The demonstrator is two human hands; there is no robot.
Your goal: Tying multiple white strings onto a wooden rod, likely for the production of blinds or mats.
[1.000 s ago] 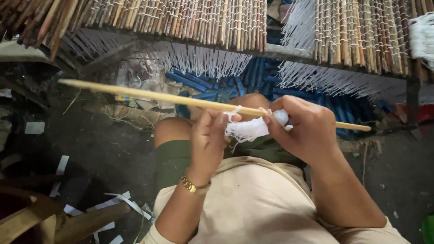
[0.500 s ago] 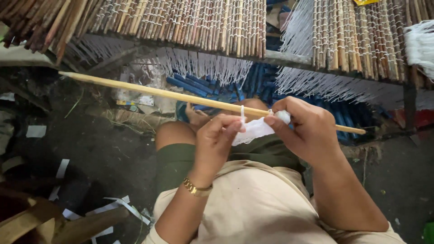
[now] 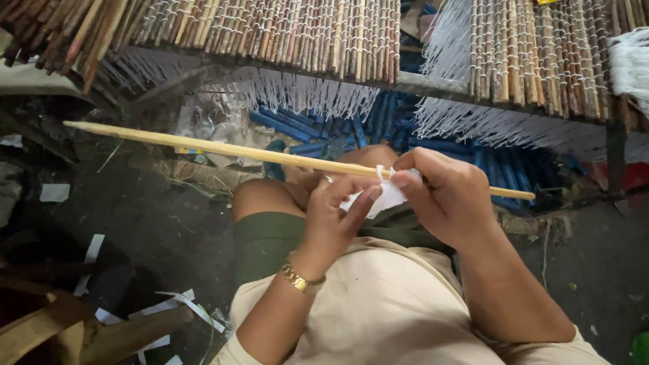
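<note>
A long pale wooden stick (image 3: pixel 223 149) runs level across the view, its tip far to the left. My right hand (image 3: pixel 446 196) grips it near its right end and pinches a wad of white thread (image 3: pixel 380 197) against it. My left hand (image 3: pixel 334 216), with a gold watch at the wrist, has its fingers closed on the same white thread just below the stick. Both hands sit over my lap, above bare knees and green shorts.
A rack of bound bamboo sticks (image 3: pixel 291 34) with hanging white threads (image 3: pixel 297 91) spans the top. Blue sticks (image 3: pixel 378 128) lie beneath it. White paper strips (image 3: pixel 169 304) and wooden pieces (image 3: pixel 128 331) litter the dark floor at the left.
The stick has slid to the left. My left hand moved up and closer to the right hand, and the loose tuft of thread is now drawn tighter against the stick.
</note>
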